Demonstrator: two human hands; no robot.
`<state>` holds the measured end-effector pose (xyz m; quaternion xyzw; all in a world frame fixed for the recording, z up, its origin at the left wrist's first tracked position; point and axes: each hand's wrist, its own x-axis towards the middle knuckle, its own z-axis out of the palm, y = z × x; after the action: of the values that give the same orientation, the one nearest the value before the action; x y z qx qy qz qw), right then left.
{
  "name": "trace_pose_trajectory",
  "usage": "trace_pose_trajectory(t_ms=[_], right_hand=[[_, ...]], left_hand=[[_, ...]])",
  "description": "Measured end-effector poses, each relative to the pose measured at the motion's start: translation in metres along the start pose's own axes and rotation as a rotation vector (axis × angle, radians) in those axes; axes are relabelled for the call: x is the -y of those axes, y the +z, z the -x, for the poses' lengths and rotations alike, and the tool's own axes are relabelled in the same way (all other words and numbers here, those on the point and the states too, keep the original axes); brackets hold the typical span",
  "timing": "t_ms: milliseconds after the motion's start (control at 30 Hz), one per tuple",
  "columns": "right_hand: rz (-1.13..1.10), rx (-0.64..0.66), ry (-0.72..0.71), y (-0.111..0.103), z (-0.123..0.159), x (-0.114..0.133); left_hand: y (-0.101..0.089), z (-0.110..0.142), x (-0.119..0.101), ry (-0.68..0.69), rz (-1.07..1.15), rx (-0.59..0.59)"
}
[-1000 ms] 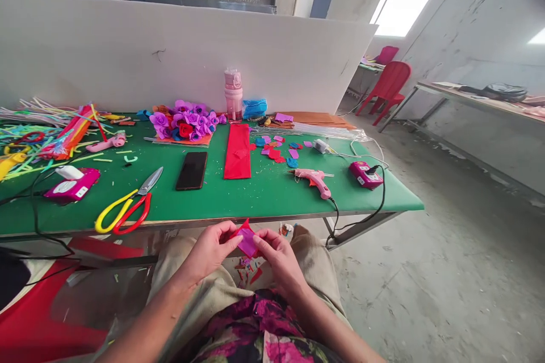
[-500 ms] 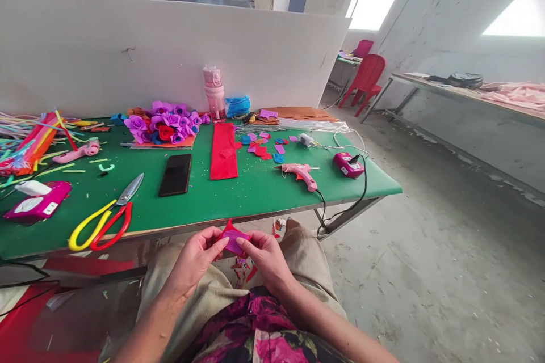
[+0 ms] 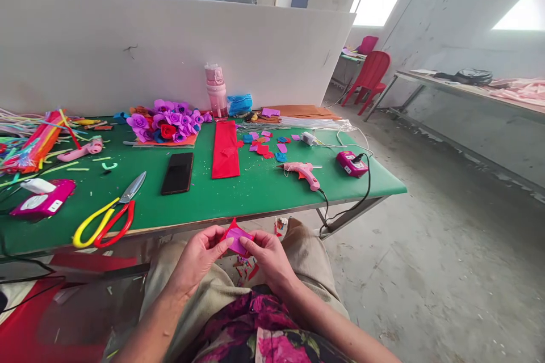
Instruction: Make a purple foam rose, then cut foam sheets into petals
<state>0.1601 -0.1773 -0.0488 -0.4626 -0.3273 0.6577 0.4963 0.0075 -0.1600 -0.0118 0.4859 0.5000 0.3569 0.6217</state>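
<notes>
My left hand pinches the left side of a small purple and red crepe paper piece between thumb and fingers. The opposite side is held the same way by my right hand. Purple faces me, with red showing at the edges and a pointed red tip on top. Both hands are above my lap, just in front of the table's near edge. Beyond them on the green table lie a folded red crepe paper strip, scattered cut paper pieces and a pink glue gun.
Scissors with yellow and red handles lie at the left near edge, beside a black phone. Paper flowers and a pink bottle stand before a white board. A magenta power socket sits at right, its cord hanging down.
The view has swung right, then slightly back, so the table things appear shifted left. Both hands keep their hold on the crepe paper piece, with only slight finger movement.
</notes>
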Motion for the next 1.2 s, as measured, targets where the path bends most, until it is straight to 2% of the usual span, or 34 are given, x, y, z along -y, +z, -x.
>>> trace_pose_trajectory(t_ms=[100, 267, 333, 400, 567, 667, 733, 867, 1033, 1200], right_hand=[[0.037, 0.051, 0.018, -0.001, 0.001, 0.002], [0.233, 0.193, -0.029, -0.005, 0.002, 0.01], [0.255, 0.233, -0.019, -0.007, 0.002, 0.009], [0.186, 0.203, 0.016, -0.008, 0.0, 0.005], [-0.103, -0.013, 0.054, -0.009, -0.003, 0.0], [-0.235, -0.06, 0.077, -0.008, -0.003, 0.001], [-0.262, -0.068, 0.079, -0.006, -0.002, 0.002], [-0.26, -0.038, 0.073, -0.005, 0.0, 0.002], [-0.32, -0.002, 0.095, -0.006, 0.0, 0.001], [-0.277, -0.031, 0.117, -0.006, -0.002, -0.001]], left_hand=[[-0.001, 0.0, -0.005, 0.011, -0.097, 0.028], [-0.005, 0.0, -0.02, 0.097, -0.533, 0.133], [-0.006, -0.002, -0.024, 0.122, -0.616, 0.155], [-0.008, -0.004, -0.025, 0.12, -0.547, 0.156], [-0.008, -0.008, -0.014, 0.057, -0.242, 0.052], [0.004, -0.005, 0.001, 0.01, -0.177, 0.128], [0.013, -0.004, 0.009, -0.012, -0.145, 0.177], [0.022, -0.002, 0.018, -0.005, -0.119, 0.098], [0.02, -0.002, 0.019, 0.026, -0.152, 0.082], [0.018, -0.004, 0.028, 0.06, -0.255, 0.069]])
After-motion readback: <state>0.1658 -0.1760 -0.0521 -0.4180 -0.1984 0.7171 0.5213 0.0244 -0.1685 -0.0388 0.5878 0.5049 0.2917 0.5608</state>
